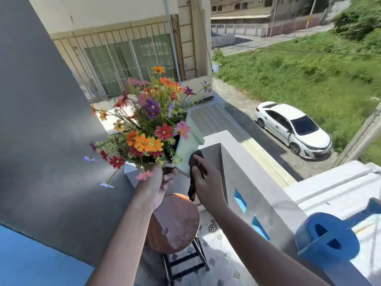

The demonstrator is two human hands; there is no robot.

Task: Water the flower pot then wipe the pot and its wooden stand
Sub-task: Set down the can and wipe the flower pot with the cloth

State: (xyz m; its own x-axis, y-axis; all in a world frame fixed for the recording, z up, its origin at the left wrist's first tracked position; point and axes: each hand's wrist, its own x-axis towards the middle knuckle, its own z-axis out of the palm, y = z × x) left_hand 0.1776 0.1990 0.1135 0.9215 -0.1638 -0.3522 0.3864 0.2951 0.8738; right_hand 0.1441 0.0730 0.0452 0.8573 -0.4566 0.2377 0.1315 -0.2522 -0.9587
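My left hand [159, 185] holds a pale rectangular flower pot [190, 142] up in the air, gripping its near corner. The pot is tilted and filled with orange, red, pink and purple flowers [145, 120]. My right hand [206, 179] presses a dark brown cloth [194, 162] against the pot's side, and the cloth's loose end hangs down. Below both hands stands the round wooden stand [175, 221] on black metal legs, with nothing on its top.
A grey balcony parapet [259, 182] runs along the right, with a blue watering can [325, 236] resting on top of it. A grey wall [45, 120] closes the left side. A floor drain [212, 227] sits beside the stand. Far below are a street and a white car [292, 129].
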